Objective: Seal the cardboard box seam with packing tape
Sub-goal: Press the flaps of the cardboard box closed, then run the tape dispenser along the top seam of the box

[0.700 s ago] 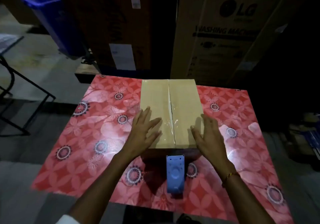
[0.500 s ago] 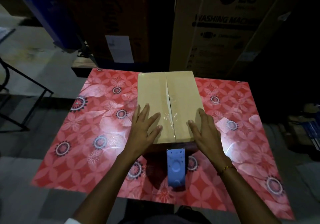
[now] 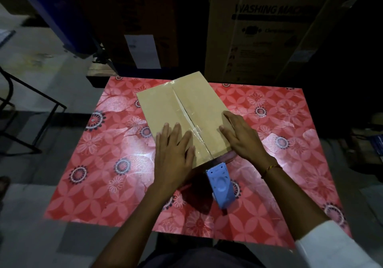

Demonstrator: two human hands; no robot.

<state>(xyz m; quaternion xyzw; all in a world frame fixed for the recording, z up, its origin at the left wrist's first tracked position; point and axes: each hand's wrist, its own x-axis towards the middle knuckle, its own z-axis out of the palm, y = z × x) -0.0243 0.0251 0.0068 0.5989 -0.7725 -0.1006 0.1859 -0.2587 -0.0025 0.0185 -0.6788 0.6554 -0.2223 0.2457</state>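
A tan cardboard box [image 3: 165,104] lies on the red flowered table [image 3: 103,164], turned a little counter-clockwise. Clear packing tape [image 3: 193,125] glistens along its centre seam, which gapes slightly in the middle. My left hand [image 3: 174,151] lies flat on the near left flap, fingers spread. My right hand [image 3: 241,137] rests flat on the near right flap by the box's right edge. A blue tape dispenser [image 3: 220,184] lies on the table right at the box's near end, between my wrists, with neither hand on it.
A large washing-machine carton [image 3: 265,29] and a dark carton with a white label [image 3: 143,54] stand just behind the table. A blue bin [image 3: 58,12] leans at the back left. A black metal frame [image 3: 31,106] stands on the floor to the left.
The box has turned counter-clockwise under both hands, its far end swinging left. My right hand has moved farther up the right flap. The dispenser stays at the near end.
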